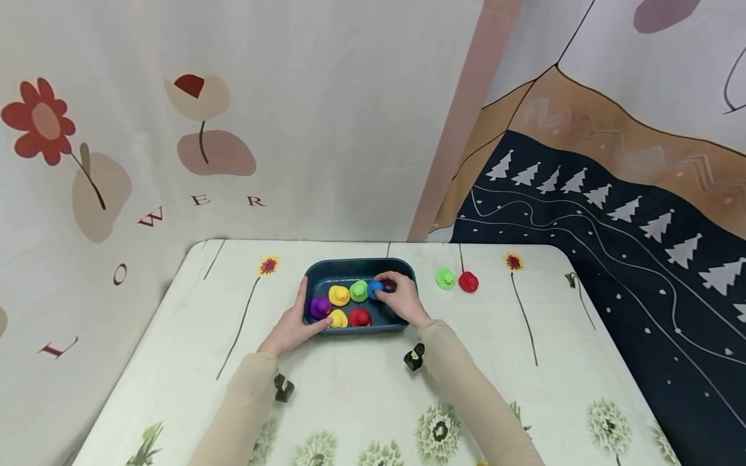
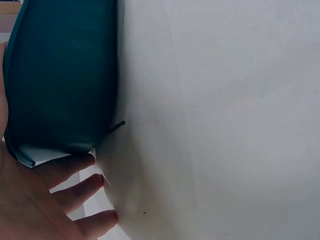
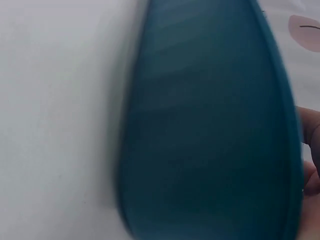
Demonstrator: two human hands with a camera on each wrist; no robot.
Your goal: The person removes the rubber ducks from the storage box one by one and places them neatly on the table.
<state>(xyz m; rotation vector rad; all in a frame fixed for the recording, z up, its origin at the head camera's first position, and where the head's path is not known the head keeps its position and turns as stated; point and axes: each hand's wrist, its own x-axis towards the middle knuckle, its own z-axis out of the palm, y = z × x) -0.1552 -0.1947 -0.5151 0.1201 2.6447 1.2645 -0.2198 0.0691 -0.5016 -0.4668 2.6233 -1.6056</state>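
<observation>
A dark teal tray (image 1: 361,329) lies on the table with several small toy ducks inside. In it are a purple duck (image 1: 320,307), two yellow ducks, one of them the upper yellow duck (image 1: 339,296), a green duck (image 1: 358,290) and a red duck (image 1: 360,316). My right hand (image 1: 402,298) reaches over the tray's right side and pinches a blue duck (image 1: 375,289) beside the green one. My left hand (image 1: 291,329) rests against the tray's left end, thumb over the near rim. The left wrist view shows its fingers (image 2: 82,192) fairly straight and spread.
Right of the tray, a light green duck (image 1: 445,279) and a red duck (image 1: 468,281) lie on the flower-patterned tablecloth (image 1: 361,388). Behind the table hangs a printed curtain (image 1: 350,129). Black wrist cameras (image 1: 414,356) sit under both forearms.
</observation>
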